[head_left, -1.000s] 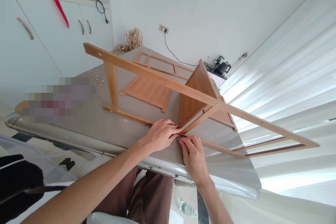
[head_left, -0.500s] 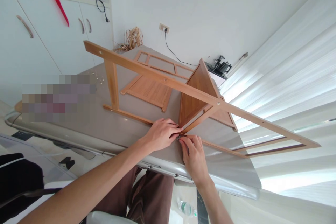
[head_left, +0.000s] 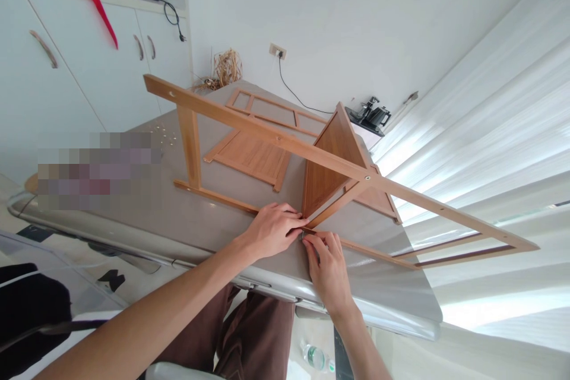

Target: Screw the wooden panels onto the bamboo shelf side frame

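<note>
A light-brown wooden frame (head_left: 249,122) stands on its side across the table, its lower rail against the tabletop. Inside it, a wooden panel (head_left: 329,148) is set upright, meeting the lower rail near my hands. My left hand (head_left: 272,229) is closed on that rail beside the panel's near corner, thumb and forefinger pressed together. Just to the right, my right hand (head_left: 328,264) pinches a small shiny metal piece (head_left: 303,236) at the rail's near face. Its exact kind is mostly hidden by the fingertips.
Behind the frame lie a slatted wooden panel (head_left: 252,157) and an open wooden rack (head_left: 271,110). Small loose bits (head_left: 164,133) are scattered at the table's left, near a blurred patch. A black kettle (head_left: 380,116) stands beyond the table; a curtain (head_left: 499,148) hangs at right.
The view has shifted slightly. Both hands stay at the same joint, with only a very small movement of the right fingers visible.
</note>
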`<state>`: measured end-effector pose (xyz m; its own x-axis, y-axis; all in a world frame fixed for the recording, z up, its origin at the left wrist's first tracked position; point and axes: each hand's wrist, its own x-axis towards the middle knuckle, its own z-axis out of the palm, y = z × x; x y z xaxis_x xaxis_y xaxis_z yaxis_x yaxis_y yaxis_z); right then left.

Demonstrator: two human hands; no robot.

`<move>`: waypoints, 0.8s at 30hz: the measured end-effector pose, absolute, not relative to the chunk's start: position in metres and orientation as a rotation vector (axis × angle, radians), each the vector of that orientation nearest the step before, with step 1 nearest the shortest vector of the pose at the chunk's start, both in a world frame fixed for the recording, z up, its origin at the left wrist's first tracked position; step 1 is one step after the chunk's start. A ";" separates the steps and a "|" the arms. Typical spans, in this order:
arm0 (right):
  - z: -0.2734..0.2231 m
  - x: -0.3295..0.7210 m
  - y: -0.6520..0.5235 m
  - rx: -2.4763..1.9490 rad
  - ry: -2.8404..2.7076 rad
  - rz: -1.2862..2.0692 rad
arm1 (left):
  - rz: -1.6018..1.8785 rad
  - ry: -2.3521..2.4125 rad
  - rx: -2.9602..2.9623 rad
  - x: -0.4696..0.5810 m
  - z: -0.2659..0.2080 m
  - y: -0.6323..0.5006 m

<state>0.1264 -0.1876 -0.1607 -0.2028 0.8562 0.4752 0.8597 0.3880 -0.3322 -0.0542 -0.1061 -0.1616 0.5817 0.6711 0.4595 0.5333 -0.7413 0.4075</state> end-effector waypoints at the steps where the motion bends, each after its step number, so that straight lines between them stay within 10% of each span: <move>1: -0.161 0.126 -0.187 -1.464 -2.053 -0.009 | 0.896 1.000 2.587 -0.054 -0.162 -0.106; 24: -0.157 0.127 -0.187 -1.555 -2.047 -0.008 | 0.907 0.988 2.599 -0.053 -0.160 -0.107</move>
<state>0.1273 -0.1868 -0.1566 -0.1674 0.8853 0.4339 0.8885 0.3262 -0.3227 -0.0535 -0.1065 -0.1604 0.5843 0.6600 0.4722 0.5268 -0.7511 0.3980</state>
